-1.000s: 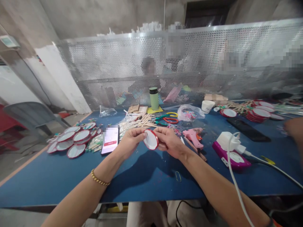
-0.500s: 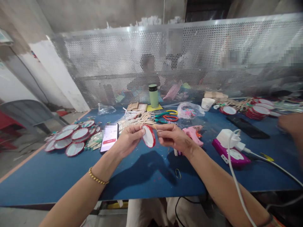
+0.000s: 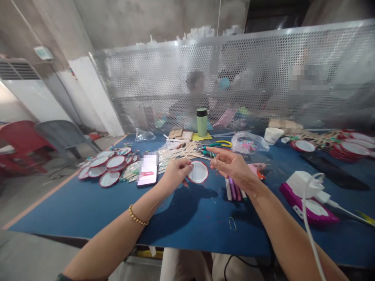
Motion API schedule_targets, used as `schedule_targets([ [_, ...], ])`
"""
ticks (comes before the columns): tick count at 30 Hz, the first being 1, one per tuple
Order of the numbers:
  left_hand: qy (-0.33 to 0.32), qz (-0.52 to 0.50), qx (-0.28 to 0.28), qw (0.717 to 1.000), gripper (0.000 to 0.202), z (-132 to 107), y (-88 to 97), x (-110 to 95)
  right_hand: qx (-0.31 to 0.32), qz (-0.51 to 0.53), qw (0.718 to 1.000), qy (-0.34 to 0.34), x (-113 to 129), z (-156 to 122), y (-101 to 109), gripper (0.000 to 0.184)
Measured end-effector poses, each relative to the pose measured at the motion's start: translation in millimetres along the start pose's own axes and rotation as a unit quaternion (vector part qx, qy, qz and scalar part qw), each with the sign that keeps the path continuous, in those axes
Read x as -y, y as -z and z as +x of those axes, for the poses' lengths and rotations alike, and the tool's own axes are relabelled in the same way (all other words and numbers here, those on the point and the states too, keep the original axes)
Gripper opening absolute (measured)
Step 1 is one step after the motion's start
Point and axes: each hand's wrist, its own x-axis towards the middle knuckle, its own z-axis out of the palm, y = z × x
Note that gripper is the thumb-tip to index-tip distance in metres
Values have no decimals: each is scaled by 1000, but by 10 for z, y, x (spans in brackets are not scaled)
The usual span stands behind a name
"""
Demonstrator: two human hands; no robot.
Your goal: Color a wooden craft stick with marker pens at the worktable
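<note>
My left hand (image 3: 179,173) pinches a small round drum (image 3: 198,172) by its left edge, its white face turned towards me and its rim red. To the right of the drum, my right hand (image 3: 230,166) holds a thin yellow band (image 3: 211,153) between thumb and fingers, apart from the drum. A similar thin yellow loop (image 3: 232,224) lies on the blue table (image 3: 181,230) near the front. Under my right hand lie several white, purple and pink sticks (image 3: 233,190), partly covered. Just behind that hand shows a pink glue gun (image 3: 258,168), mostly hidden.
At left are a pile of red-rimmed drums (image 3: 109,178) and a lit phone (image 3: 148,169). Behind my hands lie wooden sticks (image 3: 190,149), pliers (image 3: 224,144), a green bottle (image 3: 202,123) and a plastic bag (image 3: 249,141). A purple power strip (image 3: 310,207) with white cables stands right.
The drum has turned from a tilted view to face me. My right hand has drawn away from it to the right with the yellow band. Another person's hand at the right has left view.
</note>
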Motion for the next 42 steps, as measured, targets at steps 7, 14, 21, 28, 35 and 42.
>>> schedule_targets([
  [7,-24,44,39,998,16,-10,-25,-9,57,-207,977,3,-105,18,-74,73],
  [14,-42,53,49,997,18,-35,-24,-14,84,-188,978,-13,-72,-19,-132,67],
  [21,-64,47,29,996,19,-29,-32,6,107,-61,992,-33,-177,0,-194,64],
  [28,-47,28,-1,998,17,-19,-35,-16,110,-6,994,-21,-223,20,-261,47],
  [35,-44,-31,-30,998,13,-44,-58,-109,59,-35,997,-48,-248,33,-302,40],
  [42,-54,-57,-96,992,15,-21,7,-138,12,19,995,-97,-145,-9,-385,49],
])
